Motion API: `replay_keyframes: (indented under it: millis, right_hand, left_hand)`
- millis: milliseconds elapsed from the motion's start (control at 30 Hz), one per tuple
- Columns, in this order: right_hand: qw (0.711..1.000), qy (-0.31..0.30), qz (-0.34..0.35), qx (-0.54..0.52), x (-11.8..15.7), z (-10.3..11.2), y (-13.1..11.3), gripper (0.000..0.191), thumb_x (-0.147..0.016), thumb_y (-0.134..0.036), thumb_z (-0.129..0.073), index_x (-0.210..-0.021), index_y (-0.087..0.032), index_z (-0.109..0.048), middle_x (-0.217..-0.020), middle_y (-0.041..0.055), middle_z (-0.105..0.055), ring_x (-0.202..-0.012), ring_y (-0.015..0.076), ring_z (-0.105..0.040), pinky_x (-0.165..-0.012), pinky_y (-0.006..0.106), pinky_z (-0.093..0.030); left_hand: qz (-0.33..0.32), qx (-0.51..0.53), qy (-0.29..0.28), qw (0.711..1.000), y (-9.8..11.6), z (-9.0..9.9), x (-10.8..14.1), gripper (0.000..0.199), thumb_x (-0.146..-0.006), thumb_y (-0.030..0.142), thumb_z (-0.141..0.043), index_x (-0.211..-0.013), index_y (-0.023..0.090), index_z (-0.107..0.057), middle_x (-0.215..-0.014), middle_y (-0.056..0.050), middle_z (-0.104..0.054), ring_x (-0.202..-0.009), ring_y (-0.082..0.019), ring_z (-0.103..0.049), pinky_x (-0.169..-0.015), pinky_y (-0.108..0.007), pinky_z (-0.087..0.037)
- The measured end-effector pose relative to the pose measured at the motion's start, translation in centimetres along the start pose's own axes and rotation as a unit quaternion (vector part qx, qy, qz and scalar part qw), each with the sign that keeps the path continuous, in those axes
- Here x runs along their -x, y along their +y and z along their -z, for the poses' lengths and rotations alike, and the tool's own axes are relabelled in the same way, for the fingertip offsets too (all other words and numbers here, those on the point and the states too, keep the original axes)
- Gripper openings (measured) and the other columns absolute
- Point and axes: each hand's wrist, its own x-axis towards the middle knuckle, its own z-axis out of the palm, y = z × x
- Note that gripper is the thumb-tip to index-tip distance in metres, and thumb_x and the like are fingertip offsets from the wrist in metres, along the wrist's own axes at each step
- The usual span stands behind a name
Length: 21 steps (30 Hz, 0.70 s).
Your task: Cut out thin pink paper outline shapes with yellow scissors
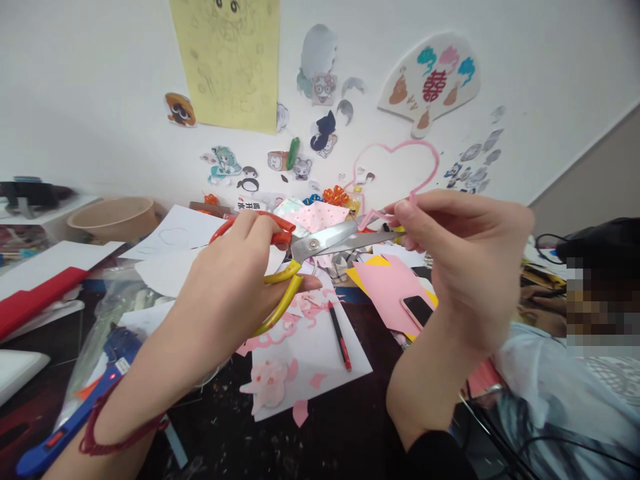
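Note:
My left hand (pixel 235 273) is closed around the handles of a pair of scissors (pixel 327 239), one handle red, the other yellow. The blades point right and stand slightly apart. Fingertips of my right hand (pixel 445 247) pinch a small folded-looking strip of pink paper (pixel 370 219), which lies at the blades near their tips. Below the scissors, pink paper cutouts (pixel 270 381) and scraps rest on a white sheet (pixel 320 373). A dark pencil with a red end (pixel 341 340) lies on that sheet.
Pink and yellow sheets (pixel 380 287) with a phone (pixel 417 310) lie to the right. At left are a blue glue gun (pixel 75 407), a clear plastic bag (pixel 103 327), a red strip (pixel 45 300) and a brown bowl (pixel 113 217). Stickers and a pink heart outline (pixel 434 157) cover the wall.

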Motion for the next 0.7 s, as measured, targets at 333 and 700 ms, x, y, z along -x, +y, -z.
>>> replay_keyframes:
  millis: [333,700]
  right_hand:
    - [0.997,0.06,0.003,-0.056,-0.4,-0.7,0.1,0.011,-0.082,-0.021,-0.08,-0.072,-0.026,-0.079,-0.062,-0.0025,-0.068,-0.053,0.0107,-0.05,-0.051,0.031,-0.038]
    - [0.979,0.058,-0.079,-0.181,-0.8,-2.3,1.0,0.01,-0.082,-0.031,-0.08,-0.075,-0.024,-0.079,-0.064,-0.0015,-0.07,-0.044,0.0066,-0.046,-0.043,0.025,-0.036]
  left_hand:
    - [-0.053,-0.009,-0.007,0.999,-0.5,-0.1,0.3,0.058,-0.077,0.055,-0.075,-0.11,0.013,-0.053,-0.126,-0.025,-0.06,-0.116,-0.044,-0.058,-0.088,-0.053,-0.051]
    - [0.138,0.18,0.007,0.974,-4.8,3.2,-1.2,0.042,-0.081,0.062,-0.067,-0.085,0.021,-0.06,-0.071,-0.002,-0.061,-0.066,-0.019,-0.054,-0.06,-0.033,-0.041]
